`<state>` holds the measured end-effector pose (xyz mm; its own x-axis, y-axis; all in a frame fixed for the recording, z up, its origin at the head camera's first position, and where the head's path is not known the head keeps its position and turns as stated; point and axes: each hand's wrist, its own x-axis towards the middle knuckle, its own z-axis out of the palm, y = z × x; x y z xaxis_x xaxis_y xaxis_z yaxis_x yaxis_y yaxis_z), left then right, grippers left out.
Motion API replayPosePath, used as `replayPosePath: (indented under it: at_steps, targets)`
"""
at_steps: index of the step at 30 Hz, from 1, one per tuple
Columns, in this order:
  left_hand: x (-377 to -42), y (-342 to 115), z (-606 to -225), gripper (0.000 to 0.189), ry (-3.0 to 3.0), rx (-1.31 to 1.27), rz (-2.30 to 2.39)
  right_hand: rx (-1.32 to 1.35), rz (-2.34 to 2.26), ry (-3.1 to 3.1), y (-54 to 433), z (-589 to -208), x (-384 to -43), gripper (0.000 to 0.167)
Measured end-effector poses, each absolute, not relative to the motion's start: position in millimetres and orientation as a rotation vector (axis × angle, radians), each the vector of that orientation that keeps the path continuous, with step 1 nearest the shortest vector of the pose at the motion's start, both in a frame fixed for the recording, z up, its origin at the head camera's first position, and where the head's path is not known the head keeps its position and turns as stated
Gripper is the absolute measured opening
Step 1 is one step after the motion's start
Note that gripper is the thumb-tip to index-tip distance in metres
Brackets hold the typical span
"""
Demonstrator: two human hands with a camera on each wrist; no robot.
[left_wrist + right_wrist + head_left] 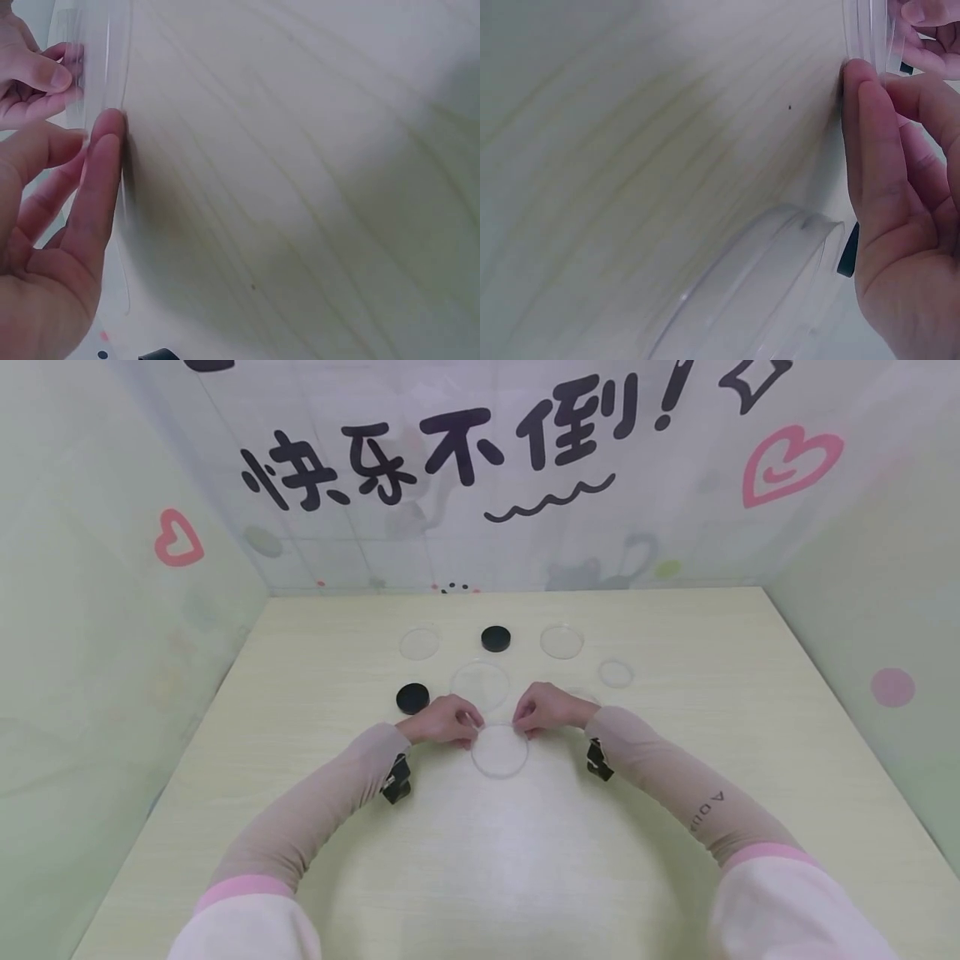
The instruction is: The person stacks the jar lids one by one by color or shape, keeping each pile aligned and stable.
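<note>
**Partly out of sight**

The right wrist [587, 715] partly hides one clear dish [587, 696]. The left wrist view's edge crops the left hand [64, 262], the right wrist view's bottom edge a foreground dish [742, 300]. One dark speck [790, 107] there is too small to identify.

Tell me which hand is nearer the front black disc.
Left. The left hand is close beside the front black disc; the right hand is farther off, to its right.
</note>
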<state>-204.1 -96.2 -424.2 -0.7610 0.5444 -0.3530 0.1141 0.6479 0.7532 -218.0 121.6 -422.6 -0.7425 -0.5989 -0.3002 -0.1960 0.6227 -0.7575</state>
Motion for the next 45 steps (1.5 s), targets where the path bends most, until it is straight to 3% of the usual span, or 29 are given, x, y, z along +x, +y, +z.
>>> replayPosePath:
  at_steps: [18, 34, 45]
  targets:
    - [-213, -100, -402, 0.021, 2.419, 0.553, 0.987, -0.671, -1.015, 2.367, 123, -406, -230, 0.01]
    - [-243, -106, -392, 0.024, 2.542, 0.518, 0.984, -0.588, -0.975, 2.451, 109, -388, -260, 0.014]
    - [-267, -108, -398, 0.024, 2.602, 0.419, 0.929, -0.506, -1.025, 2.517, 98, -399, -275, 0.014]
